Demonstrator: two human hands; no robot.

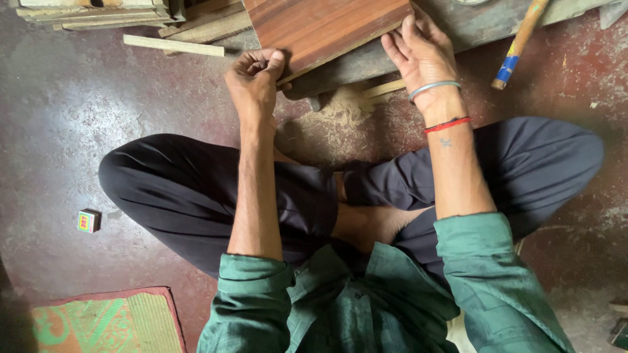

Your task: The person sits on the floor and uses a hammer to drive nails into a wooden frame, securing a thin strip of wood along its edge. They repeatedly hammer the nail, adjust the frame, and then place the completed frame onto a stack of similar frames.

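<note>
A reddish-brown laminated wood board (320,26) lies tilted on a grey slab (366,62) in front of me. My left hand (256,77) is curled at the board's near left corner, thumb pressed against its edge. My right hand (418,55) rests with fingers spread on the board's near right edge and on the slab; a metal bangle and a red thread sit on that wrist. I sit cross-legged on the floor in dark trousers and a green shirt. Whether the left hand pinches something small is hidden.
Sawdust (340,121) is scattered under the slab. Wooden strips (173,46) and stacked planks (98,13) lie at the back left. A wooden handle with blue tape (517,46) lies at the right. A small box (87,220) and a green-red mat (108,321) sit at the left.
</note>
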